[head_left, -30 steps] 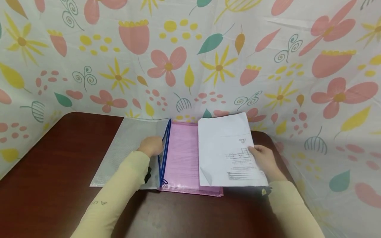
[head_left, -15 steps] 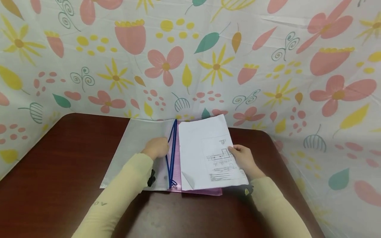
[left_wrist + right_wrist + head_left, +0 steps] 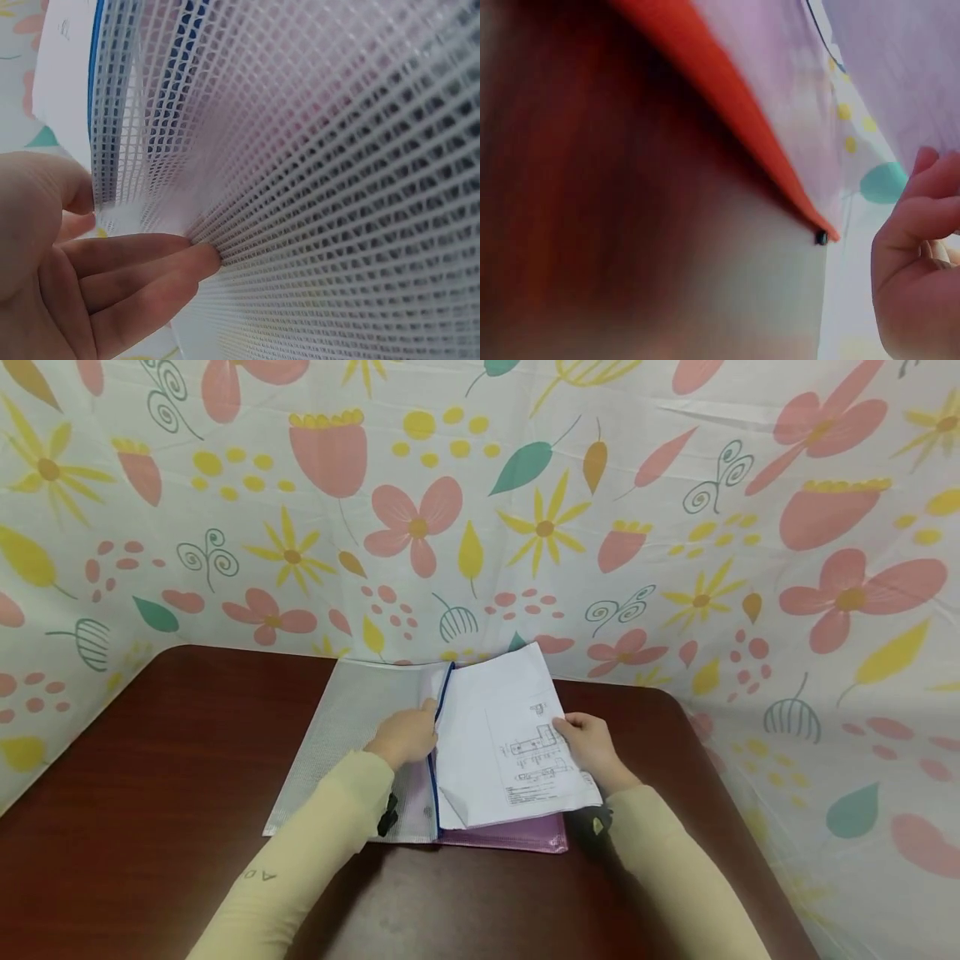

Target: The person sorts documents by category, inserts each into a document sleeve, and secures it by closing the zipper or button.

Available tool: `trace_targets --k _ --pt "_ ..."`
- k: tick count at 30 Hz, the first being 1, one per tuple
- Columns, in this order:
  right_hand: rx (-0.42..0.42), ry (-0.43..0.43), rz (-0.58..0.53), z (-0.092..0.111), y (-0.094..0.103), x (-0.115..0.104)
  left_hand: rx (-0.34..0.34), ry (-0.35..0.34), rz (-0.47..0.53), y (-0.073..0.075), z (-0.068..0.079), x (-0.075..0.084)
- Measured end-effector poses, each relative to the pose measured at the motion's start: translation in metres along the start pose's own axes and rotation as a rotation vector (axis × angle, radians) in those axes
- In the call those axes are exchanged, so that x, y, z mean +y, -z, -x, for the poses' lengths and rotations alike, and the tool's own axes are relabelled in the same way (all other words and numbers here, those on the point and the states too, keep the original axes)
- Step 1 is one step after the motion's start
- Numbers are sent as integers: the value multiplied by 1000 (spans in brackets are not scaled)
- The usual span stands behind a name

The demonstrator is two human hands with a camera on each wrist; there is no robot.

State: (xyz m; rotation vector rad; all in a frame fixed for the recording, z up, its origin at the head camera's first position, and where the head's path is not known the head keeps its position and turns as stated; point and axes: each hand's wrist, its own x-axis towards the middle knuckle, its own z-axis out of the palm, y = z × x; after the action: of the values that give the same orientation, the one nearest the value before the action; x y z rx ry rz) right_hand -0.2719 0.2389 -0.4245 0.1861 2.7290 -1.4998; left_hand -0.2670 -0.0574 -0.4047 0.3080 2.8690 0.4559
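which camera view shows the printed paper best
The head view: most of the printed paper shows, drawing included. The left wrist view shows only a part beyond the mesh pouch; the right wrist view, only a part by the right hand, no print visible.

The left hand (image 3: 405,735) grips a translucent mesh zip pouch (image 3: 318,752) near its blue zipper edge (image 3: 433,793). The right hand (image 3: 590,745) pinches the right edge of white printed paper (image 3: 483,702) bearing a line drawing, its near left corner curled. The paper's left edge meets the zipper edge; whether it passes inside is unclear. A pink folder (image 3: 517,837) shows beneath the paper on a dark reddish-brown table (image 3: 172,793). Pale yellow sleeves (image 3: 303,847) cover both arms. A flower-printed sheet (image 3: 495,585) hangs behind.
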Motion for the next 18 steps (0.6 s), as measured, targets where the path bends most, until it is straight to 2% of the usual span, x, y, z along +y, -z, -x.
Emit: trace_targets --k 5,11,14,18 --pt "50 31 20 -8 -5 -7 -25 -50 32 3 4 0" --pt "76 37 30 -12 -5 -9 -41 -130 -7 3 10 2" --pt "74 25 12 -11 -7 -10 -18 -140 -37 1 13 4" --pt "82 13 -12 -8 -11 -10 -11 -109 -50 -3 15 8"
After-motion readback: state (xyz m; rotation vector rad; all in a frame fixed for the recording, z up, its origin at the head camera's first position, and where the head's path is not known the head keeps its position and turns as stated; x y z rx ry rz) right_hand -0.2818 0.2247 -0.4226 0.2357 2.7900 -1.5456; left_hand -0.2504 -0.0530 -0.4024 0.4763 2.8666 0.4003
